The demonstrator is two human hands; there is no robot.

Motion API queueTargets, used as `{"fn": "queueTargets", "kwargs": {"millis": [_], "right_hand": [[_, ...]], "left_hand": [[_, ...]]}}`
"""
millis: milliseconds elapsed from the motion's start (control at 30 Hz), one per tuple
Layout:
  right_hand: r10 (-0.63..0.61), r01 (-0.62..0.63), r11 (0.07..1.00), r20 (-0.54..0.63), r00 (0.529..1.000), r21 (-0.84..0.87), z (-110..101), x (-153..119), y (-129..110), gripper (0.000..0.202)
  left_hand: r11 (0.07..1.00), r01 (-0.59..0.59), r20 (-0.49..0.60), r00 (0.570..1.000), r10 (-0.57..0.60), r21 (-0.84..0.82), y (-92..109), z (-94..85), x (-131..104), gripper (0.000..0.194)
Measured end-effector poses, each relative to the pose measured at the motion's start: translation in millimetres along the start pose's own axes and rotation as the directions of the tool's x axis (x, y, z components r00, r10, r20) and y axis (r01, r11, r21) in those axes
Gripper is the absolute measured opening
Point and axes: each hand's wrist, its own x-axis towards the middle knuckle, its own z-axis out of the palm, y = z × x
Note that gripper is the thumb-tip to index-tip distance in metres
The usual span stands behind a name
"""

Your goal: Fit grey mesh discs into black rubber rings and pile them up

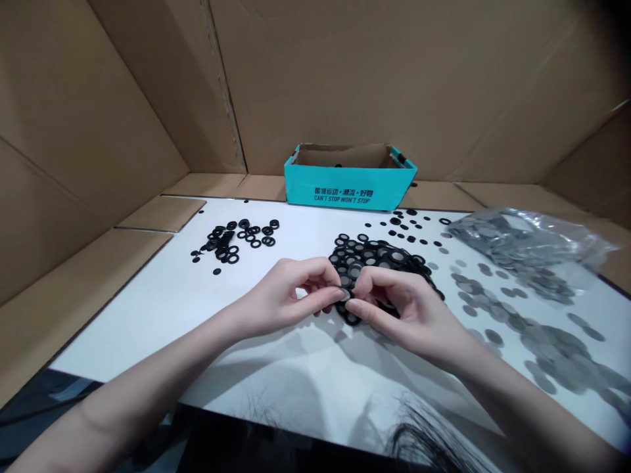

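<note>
Over the near edge of a pile, my left hand (296, 292) pinches a small black ring with a grey disc in it (344, 294) between thumb and forefinger. From the other side, my right hand (409, 312) has its thumb and forefinger closed at the edge of the same ring. Fingertips cover much of this piece. Just behind and below both hands lies the pile of black rings with grey discs (367, 255). A group of black rings (233, 249) rests on the left of the white table (162, 282).
Many loose grey discs (557, 348) spread over the right side, beside a clear plastic bag (517, 240) of such discs. Small black discs (411, 239) are scattered behind the pile. At the back stands an open teal box (350, 187). Cardboard walls (374, 85) surround the table.
</note>
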Motion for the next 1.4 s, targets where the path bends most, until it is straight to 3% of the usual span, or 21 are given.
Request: {"fn": "queueTargets", "kwargs": {"millis": [100, 267, 400, 533, 633, 767, 1033, 1167, 1400], "right_hand": [[-0.004, 0.004, 1.0, -0.004, 1.0, -0.001, 0.7, -0.9, 0.1, 0.023], [-0.078, 0.075, 0.993, -0.031, 0.996, -0.09, 2.5, -3.5, -0.8, 0.021], [-0.249, 0.226, 0.936, -0.056, 0.967, -0.269, 0.0, -2.1, -1.8, 0.017], [-0.313, 0.283, 0.9, -0.042, 0.949, -0.332, -4.7, -0.2, -3.5, 0.006], [-0.357, 0.323, 0.876, -0.03, 0.934, -0.359, -6.0, 0.0, -3.5, 0.009], [-0.352, 0.314, 0.87, -0.032, 0.936, -0.381, -4.3, -0.5, -2.6, 0.016], [-0.295, 0.272, 0.937, -0.079, 0.952, -0.218, 1.8, -3.8, -4.2, 0.021], [-0.347, 0.313, 0.899, -0.063, 0.936, -0.305, 4.2, -2.6, 0.9, 0.018], [-0.36, 0.315, 0.86, -0.041, 0.932, -0.4, 0.8, -0.8, 0.1, 0.014]], "left_hand": [[0.994, -0.034, 0.001, 0.999, 0.034, 0.106, -0.5, -1.8, -0.6, 0.013], [0.963, -0.109, 0.102, 0.991, 0.086, 0.245, -1.4, -7.3, 0.7, 0.011], [0.976, -0.084, 0.099, 0.993, 0.066, 0.2, -1.4, -6.9, 0.2, 0.009], [0.988, -0.06, 0.066, 0.997, 0.051, 0.144, 0.1, -5.4, -1.9, 0.007], [0.987, -0.068, 0.035, 0.997, 0.064, 0.143, 1.4, -4.9, -1.8, 0.008], [0.992, -0.031, -0.021, 0.999, 0.034, 0.121, 3.3, -2.8, -0.5, 0.01], [0.992, 0.015, 0.042, 0.999, -0.02, 0.123, 3.0, -0.2, -2.9, 0.013], [0.986, 0.042, 0.051, 0.997, -0.051, 0.16, 2.2, -3.2, -2.7, 0.01], [0.995, 0.063, -0.033, 0.998, -0.061, 0.083, 2.4, -3.2, -0.8, 0.008]]}}
